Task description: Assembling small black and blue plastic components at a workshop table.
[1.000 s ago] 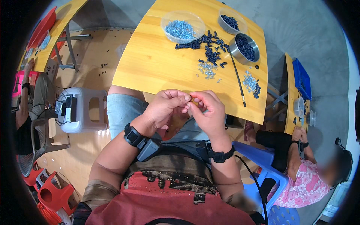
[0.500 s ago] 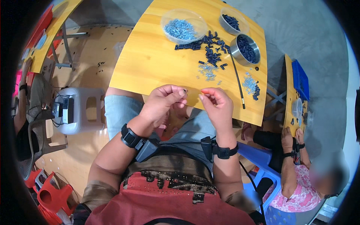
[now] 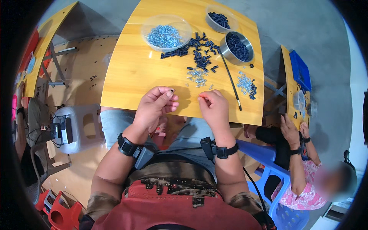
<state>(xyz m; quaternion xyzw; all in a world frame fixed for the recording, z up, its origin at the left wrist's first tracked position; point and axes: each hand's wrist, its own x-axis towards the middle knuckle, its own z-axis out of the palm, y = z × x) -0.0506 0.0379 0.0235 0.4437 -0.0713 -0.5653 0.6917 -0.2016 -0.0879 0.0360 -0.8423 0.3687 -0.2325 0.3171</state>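
At the near edge of the yellow table [image 3: 130, 73], my left hand [image 3: 152, 106] pinches a small black piece [image 3: 172, 91] between thumb and forefinger. To its right, my right hand [image 3: 215, 109] has its thumb and fingertips pressed together; whatever they may hold is too small to make out. The two hands are apart. Beyond them lie a loose pile of short black cylindrical pieces [image 3: 202, 59] and a scatter of small silvery pins [image 3: 197, 78]. Another little heap of pins [image 3: 244, 83] is right of a thin black rod [image 3: 231, 79].
A clear bowl [image 3: 185, 23] of silvery pins, a clear bowl [image 3: 234, 19] of black pieces and a metal bowl [image 3: 249, 54] stand at the back. A co-worker [image 3: 297, 184] sits at a table on the right. A white stool [image 3: 90, 124] stands left.
The fingers of my right hand have closed together and its wrist has turned inward. My left hand keeps its pinch on the black piece. The whole view has shifted slightly.
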